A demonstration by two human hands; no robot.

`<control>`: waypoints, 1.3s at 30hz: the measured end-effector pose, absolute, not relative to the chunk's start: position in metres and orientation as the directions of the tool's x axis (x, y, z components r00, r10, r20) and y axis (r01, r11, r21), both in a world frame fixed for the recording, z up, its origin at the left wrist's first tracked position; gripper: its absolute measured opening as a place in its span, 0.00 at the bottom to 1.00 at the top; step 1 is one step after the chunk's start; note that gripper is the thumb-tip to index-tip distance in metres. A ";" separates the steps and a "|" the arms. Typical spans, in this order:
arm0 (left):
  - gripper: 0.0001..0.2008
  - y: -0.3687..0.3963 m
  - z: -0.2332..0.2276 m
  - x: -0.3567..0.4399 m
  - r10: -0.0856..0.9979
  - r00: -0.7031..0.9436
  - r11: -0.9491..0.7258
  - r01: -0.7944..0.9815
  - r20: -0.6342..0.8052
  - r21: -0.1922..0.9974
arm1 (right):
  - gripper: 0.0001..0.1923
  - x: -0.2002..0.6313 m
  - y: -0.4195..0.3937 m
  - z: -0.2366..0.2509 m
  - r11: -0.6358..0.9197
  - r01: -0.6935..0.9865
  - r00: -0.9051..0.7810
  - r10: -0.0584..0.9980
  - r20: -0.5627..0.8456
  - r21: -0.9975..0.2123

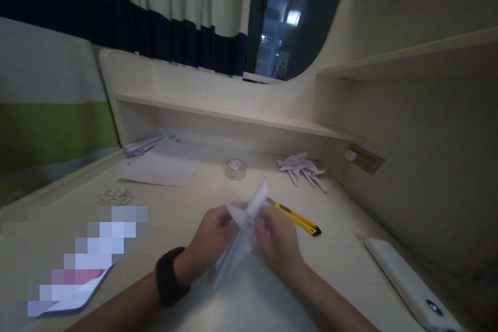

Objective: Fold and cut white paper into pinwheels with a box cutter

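Between my two hands is a white paper pinwheel [246,220], raised a little above the desk, with its folded blades pointing up and a paper stick slanting down to the lower left. My left hand [213,231], with a black band on the wrist, is closed on its left side. My right hand [279,233] pinches the right side near the middle; the fingertips of both hands are partly hidden behind the paper. A yellow utility knife [298,218] lies on the desk just beyond my right hand.
Finished-looking paper pinwheels [299,163] lie at the back right. A tape roll [235,169] stands at the back middle, with paper sheets [163,163] to its left. Small pale pieces [113,197] lie at left, above a partly blurred-out device [78,295]. A white case [408,282] sits at right.
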State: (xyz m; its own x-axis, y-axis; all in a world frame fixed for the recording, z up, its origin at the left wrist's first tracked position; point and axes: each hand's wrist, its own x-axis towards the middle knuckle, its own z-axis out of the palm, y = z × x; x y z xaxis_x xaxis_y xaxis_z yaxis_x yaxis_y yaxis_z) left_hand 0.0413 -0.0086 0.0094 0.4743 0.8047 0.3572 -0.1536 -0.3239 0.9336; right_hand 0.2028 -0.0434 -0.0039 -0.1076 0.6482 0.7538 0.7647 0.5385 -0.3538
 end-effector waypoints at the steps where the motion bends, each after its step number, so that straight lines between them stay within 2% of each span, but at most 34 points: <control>1: 0.14 -0.008 0.009 0.042 0.810 0.477 -0.296 -0.172 0.342 0.940 | 0.05 0.203 -0.044 -0.004 0.539 0.756 -0.098 0.655 0.749 -0.372; 7: 0.14 -0.004 0.000 0.041 0.813 0.505 -0.186 -0.250 0.292 0.950 | 0.06 0.201 -0.047 -0.001 0.563 0.688 -0.082 0.687 0.722 -0.458; 10: 0.12 -0.002 -0.001 0.038 0.819 0.509 -0.169 -0.227 0.265 0.959 | 0.05 0.201 -0.048 0.001 0.583 0.645 -0.087 0.698 0.711 -0.494; 18: 0.08 -0.003 0.010 0.036 0.833 0.470 -0.299 -0.061 0.292 0.952 | 0.05 0.204 -0.046 0.001 0.599 0.545 -0.070 0.729 0.681 -0.586; 27: 0.07 -0.006 0.001 0.042 0.876 0.365 -0.295 -0.114 0.316 0.949 | 0.05 0.200 -0.043 0.001 0.393 0.299 0.047 0.904 0.425 -0.870; 30: 0.08 -0.009 0.001 0.045 0.891 0.332 -0.287 -0.118 0.310 0.951 | 0.04 0.200 -0.043 0.001 0.391 0.292 0.049 0.905 0.422 -0.873; 36: 0.08 -0.017 0.000 0.049 0.931 0.245 -0.258 -0.082 0.270 0.963 | 0.05 0.197 -0.046 0.000 0.465 0.366 0.066 0.851 0.521 -0.806; 39: 0.09 -0.018 -0.002 0.049 0.924 0.252 -0.271 -0.097 0.287 0.958 | 0.05 0.196 -0.046 0.000 0.439 0.325 0.098 0.865 0.492 -0.837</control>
